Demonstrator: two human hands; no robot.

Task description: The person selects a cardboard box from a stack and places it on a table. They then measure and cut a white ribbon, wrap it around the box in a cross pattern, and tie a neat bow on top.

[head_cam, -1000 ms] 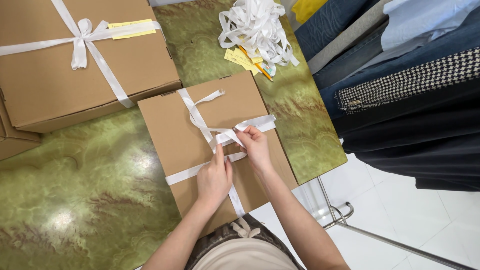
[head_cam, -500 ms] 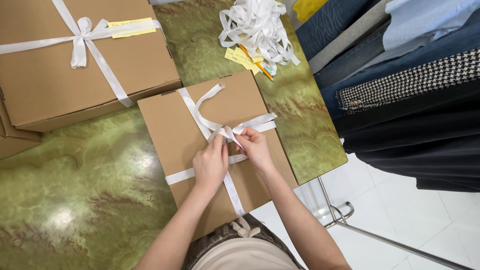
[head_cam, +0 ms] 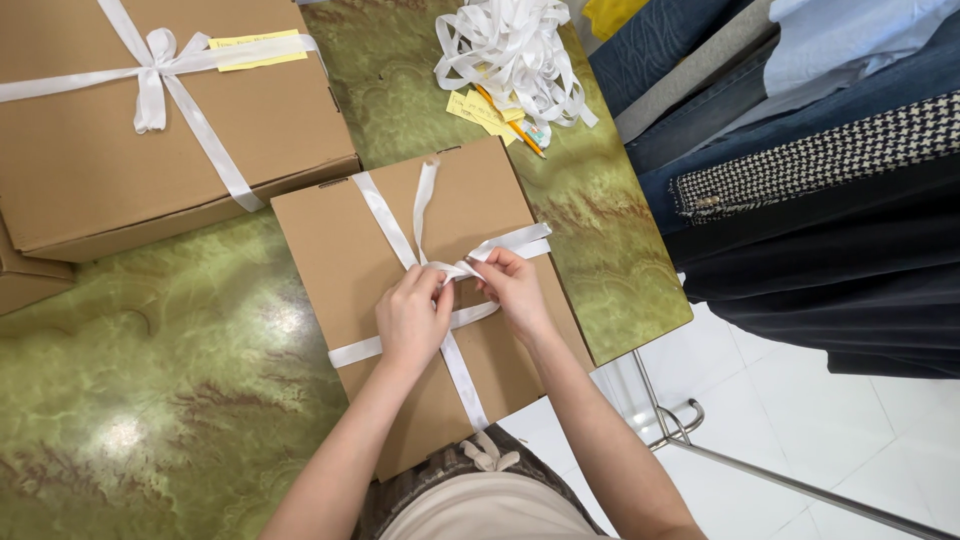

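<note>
White satin ribbon (head_cam: 400, 235) is crossing over the lid of a flat brown cardboard box (head_cam: 345, 250), which is lying on a green marbled table (head_cam: 180, 400), at the near edge in front of the person. The left hand (head_cam: 412, 320) and the right hand (head_cam: 512, 288) are meeting at the middle of the box, just where the two bands are crossing. The left hand's fingers are curled closed and are pinching the ribbon at the crossing. The right hand is gripping the ribbon strand between thumb and fingers just to the right of it. One loose end is lying toward the far side of the lid.

To do this step well, I think the left hand should be pressing the crossing flat against the cardboard, so the knot is staying in the centre while the right hand is working the loose strand. The tension should be even on both sides, otherwise the bands are sliding toward a corner. The ribbon is smooth, so probably it is slipping easily and is twisting; keeping it flat is giving a tidy result.

At the far left, a bigger box (head_cam: 90, 150) with a finished bow is resting. A heap of spare ribbon (head_cam: 515, 50) and yellow paper notes (head_cam: 478, 108) are lying far on the table. Dark clothes (head_cam: 820, 230) are hanging at the right.
</note>
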